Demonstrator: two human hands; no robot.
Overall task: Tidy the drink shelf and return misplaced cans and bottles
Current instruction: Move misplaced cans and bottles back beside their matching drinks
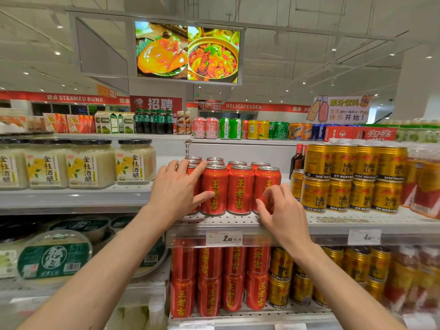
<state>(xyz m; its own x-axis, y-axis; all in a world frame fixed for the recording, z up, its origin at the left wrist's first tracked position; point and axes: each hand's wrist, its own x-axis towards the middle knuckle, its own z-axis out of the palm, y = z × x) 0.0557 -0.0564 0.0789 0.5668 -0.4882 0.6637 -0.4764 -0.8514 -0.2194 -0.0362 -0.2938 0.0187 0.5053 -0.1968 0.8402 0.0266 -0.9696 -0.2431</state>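
Clearly, both hands work on one row of cans, on the middle shelf (pixel 238 222).
Jars at left: the jars (pixel 91 163) of rice wine stand in a line with labels forward, well apart from the hands.
Left hand: the left hand (pixel 177 189) lies on the leftmost can of the red cans (pixel 239 189); fingers are spread and almost straight, thumb tip touching the next can. It seems to press and steady the row rather than grip it.
Red cans: they stand upright at the shelf front, touching each other, labels forward; I judge the person is squaring them.
Right hand: the right hand (pixel 283 210) is at the rightmost red can, fingers curled near its lower part. Whether it really pinches the can, I cannot tell.
Gold cans: the gold cans (pixel 352 179) are stacked two high just beside, to the right.
Arms: both forearms reach up and forward, wrists slightly bent.
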